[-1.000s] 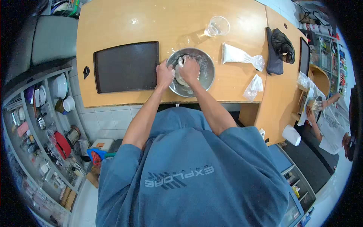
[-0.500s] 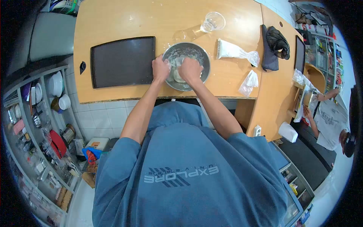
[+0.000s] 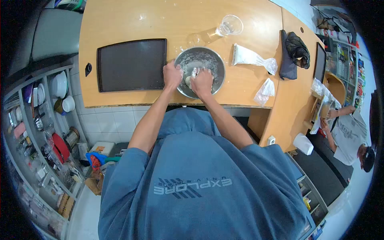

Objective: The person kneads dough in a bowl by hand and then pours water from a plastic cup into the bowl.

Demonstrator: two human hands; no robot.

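Note:
A metal mixing bowl (image 3: 219,64) stands on the wooden table, its inside wall smeared with white flour. At the bowl's left rim, my left hand (image 3: 173,76) is closed round the edge. Inside the bowl, my right hand (image 3: 202,83) has its fingers curled on a pale lump of dough (image 3: 188,81), and white bits cling to the knuckles. The palm side of this hand and much of the dough are hidden beneath it.
Left of the bowl lies a black baking tray (image 3: 132,66). A clear plastic cup (image 3: 231,25) lies behind it. To the right are a bag of white powder (image 3: 250,56), a small plastic bag (image 3: 265,92) and dark oven mitts (image 3: 289,60). Another person (image 3: 348,128) works at far right.
My right hand has shifted slightly lower in the bowl, its fingers curling on the dough. My left hand stays on the rim. The view has moved a little.

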